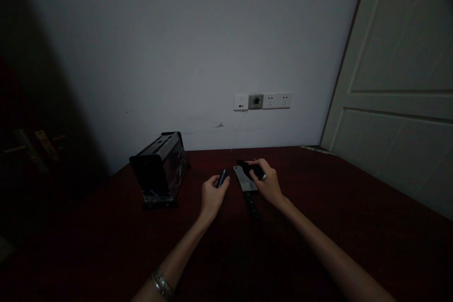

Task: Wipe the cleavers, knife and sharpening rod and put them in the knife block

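Observation:
A cleaver (248,184) with a wide metal blade and a dark riveted handle lies on the dark red table, its handle toward me. My left hand (213,194) is closed around a short, slim dark object (222,178) with a shiny edge, left of the cleaver. Over the blade's right side, my right hand (268,183) grips a black elongated object (255,170); its kind is unclear in the dim light. That hand hides part of the blade. To the left stands a knife block (166,167) with clear sides, black ends and slots in its top.
The table (219,245) reaches back to a pale wall with a row of sockets (277,100) and a switch (255,101). A panelled white door (399,127) stands along the right side. A thin pale strip (316,150) lies at the back right edge.

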{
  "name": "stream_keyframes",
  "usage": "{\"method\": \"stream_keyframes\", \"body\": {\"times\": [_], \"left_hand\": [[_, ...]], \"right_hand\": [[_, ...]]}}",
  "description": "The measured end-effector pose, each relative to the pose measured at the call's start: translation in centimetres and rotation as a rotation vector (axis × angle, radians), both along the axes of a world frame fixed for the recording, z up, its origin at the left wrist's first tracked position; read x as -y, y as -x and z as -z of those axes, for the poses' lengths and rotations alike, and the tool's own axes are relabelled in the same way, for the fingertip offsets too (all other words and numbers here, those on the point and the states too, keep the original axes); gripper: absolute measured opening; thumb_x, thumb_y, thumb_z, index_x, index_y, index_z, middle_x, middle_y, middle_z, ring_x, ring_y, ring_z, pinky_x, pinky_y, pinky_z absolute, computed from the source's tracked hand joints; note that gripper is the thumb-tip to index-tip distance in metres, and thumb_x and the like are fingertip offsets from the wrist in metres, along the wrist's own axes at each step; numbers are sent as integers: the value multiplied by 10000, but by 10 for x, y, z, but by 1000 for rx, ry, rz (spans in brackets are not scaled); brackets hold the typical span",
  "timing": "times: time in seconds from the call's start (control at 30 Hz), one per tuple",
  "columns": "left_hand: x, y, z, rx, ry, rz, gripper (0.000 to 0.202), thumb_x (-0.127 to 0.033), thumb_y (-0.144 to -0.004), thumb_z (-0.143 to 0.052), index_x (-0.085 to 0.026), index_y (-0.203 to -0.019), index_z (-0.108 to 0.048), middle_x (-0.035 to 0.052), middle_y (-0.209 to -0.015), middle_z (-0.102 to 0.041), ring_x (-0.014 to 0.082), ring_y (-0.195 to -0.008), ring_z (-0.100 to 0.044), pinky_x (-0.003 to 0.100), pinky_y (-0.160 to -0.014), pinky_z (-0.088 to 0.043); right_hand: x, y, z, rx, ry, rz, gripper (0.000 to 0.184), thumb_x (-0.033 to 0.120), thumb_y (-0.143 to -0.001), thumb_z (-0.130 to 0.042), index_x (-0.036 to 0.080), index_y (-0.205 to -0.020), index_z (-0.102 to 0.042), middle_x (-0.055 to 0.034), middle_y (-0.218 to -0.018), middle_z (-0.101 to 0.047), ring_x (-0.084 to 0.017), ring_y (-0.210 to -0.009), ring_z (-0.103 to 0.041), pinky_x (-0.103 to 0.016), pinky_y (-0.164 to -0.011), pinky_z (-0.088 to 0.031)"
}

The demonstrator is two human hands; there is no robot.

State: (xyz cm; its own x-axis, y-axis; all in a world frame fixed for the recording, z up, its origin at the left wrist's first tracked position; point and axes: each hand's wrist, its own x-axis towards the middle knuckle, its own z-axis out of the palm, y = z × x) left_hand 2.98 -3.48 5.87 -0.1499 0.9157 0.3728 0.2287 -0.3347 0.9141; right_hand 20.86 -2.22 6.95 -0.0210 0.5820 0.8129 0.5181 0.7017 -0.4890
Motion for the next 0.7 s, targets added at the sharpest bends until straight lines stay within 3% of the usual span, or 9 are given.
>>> {"method": "stream_keyframes", "body": {"times": [0.13,0.3,0.43,0.5,0.6,0.7], "left_hand": [[1,0,1,44,16,48,377,-469,-771,-469,-136,-621,-563,-24,-506,-469,95,-472,-440,198,-450,-313],[-5,1,7,77,-30,93,300,-427,-741,-538,-132,-788,-571,9,-666,-569,109,-590,-523,196,-519,-393],[-9,-2,11,90,83,155,359,-451,-738,-531,-139,-910,-488,-54,-509,-495,101,-407,-474,205,-409,-377],[-9,-4,12,134,120,170,374,-433,-712,-564,-149,-920,-435,-65,-519,-500,103,-386,-487,211,-398,-388],[-8,-5,12,179,121,148,378,-372,-660,-621,-167,-884,-396,-46,-599,-556,89,-385,-502,200,-401,-382],[-8,-5,14,135,82,87,354,-345,-644,-638,-170,-860,-420,-44,-602,-566,69,-379,-473,184,-403,-344]], "right_hand": [[-3,-14,-4,-151,43,61,118,181,-762,-516,192,-872,-556,-64,-900,-642,-201,-838,-601,-331,-738,-457],[-4,-31,-19,-317,26,169,141,248,-743,-540,168,-852,-583,-36,-816,-647,-164,-714,-585,-279,-668,-443],[-2,-40,-32,-422,-60,280,125,230,-721,-554,160,-817,-594,-14,-727,-622,-153,-665,-563,-266,-649,-434],[1,-41,-38,-447,-118,324,120,218,-728,-551,163,-829,-587,-18,-736,-621,-157,-679,-568,-273,-663,-438],[10,-35,-43,-387,-187,307,127,206,-751,-538,180,-872,-563,-46,-842,-635,-183,-779,-595,-306,-721,-451],[19,-23,-45,-239,-227,183,150,176,-775,-511,201,-922,-532,-74,-966,-621,-209,-907,-589,-359,-800,-449]]}}
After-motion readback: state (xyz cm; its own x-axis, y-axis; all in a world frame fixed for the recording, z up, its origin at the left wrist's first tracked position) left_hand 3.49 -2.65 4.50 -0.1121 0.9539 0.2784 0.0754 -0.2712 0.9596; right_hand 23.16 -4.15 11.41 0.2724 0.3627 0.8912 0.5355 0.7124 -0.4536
